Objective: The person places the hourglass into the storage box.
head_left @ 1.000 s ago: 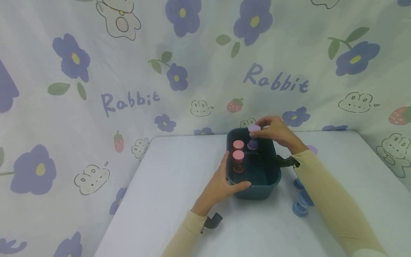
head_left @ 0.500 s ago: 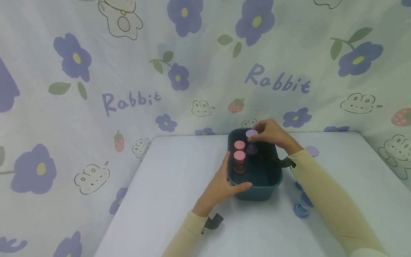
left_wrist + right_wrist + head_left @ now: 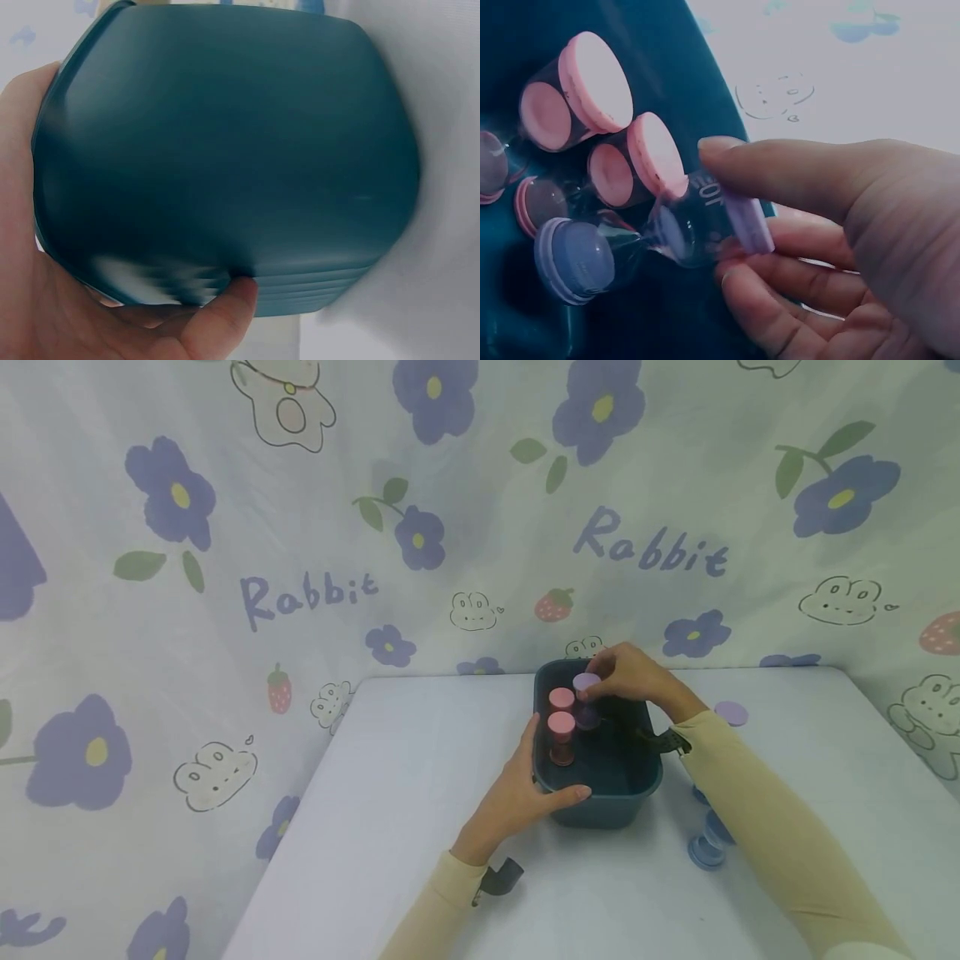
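A dark teal bin (image 3: pixel 600 802) stands on the white table. My left hand (image 3: pixel 536 781) grips its near left corner, thumb on the front wall; in the left wrist view the hand (image 3: pixel 150 330) wraps the bin's wall (image 3: pixel 225 150). My right hand (image 3: pixel 611 681) reaches into the bin from the far side and pinches the top cap of a clear hourglass-shaped piece with purple caps (image 3: pixel 587 685). In the right wrist view the thumb and fingers of that hand (image 3: pixel 727 214) hold this piece (image 3: pixel 682 232) beside two pink-capped pieces (image 3: pixel 600 82) (image 3: pixel 641 161).
A loose purple disc (image 3: pixel 731 713) lies on the table right of the bin. Blue-capped pieces (image 3: pixel 705 847) lie near the right forearm, partly hidden by it. A flower-printed cloth hangs behind the table. The table's left edge (image 3: pixel 300 810) drops away.
My right hand has lowered the purple-capped piece from above the bin's rim down inside, next to the pink ones. The left hand has kept its hold on the bin.
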{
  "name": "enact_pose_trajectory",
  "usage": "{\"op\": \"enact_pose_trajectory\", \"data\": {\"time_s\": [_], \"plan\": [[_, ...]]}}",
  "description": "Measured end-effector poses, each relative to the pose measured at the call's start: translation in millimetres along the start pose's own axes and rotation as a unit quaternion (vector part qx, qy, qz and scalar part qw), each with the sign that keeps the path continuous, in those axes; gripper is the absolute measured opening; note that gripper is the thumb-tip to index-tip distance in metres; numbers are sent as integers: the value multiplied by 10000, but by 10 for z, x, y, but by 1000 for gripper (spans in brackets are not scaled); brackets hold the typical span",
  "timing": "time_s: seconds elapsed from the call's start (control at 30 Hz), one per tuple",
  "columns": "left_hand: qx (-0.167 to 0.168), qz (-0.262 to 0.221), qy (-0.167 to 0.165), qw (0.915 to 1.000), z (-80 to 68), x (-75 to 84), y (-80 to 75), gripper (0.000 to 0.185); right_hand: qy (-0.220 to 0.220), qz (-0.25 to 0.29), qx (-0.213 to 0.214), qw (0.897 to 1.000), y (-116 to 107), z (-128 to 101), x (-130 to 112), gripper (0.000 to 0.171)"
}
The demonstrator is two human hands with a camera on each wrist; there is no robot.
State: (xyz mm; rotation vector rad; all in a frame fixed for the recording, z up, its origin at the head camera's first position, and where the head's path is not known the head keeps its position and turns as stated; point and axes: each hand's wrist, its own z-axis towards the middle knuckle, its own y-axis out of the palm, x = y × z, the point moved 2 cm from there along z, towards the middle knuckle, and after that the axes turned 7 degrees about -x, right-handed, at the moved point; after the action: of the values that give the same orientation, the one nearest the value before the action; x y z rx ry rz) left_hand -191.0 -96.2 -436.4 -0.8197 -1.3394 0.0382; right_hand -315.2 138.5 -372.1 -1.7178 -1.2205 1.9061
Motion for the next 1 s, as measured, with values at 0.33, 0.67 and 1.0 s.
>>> {"op": "enact_pose_trajectory", "data": {"time_s": [0.33,0.67,1.0], "plan": [[-23,-54,-56,10000,-24,15,5,122,37,-313,-303,9990,19,15,-14,44],[4,41,-374,9993,-18,2,17,122,260,-475,-446,9975,32,29,-29,49],[24,16,-358,9994,-13,7,20,122,383,-922,-569,9934,53,44,-75,51]]}}
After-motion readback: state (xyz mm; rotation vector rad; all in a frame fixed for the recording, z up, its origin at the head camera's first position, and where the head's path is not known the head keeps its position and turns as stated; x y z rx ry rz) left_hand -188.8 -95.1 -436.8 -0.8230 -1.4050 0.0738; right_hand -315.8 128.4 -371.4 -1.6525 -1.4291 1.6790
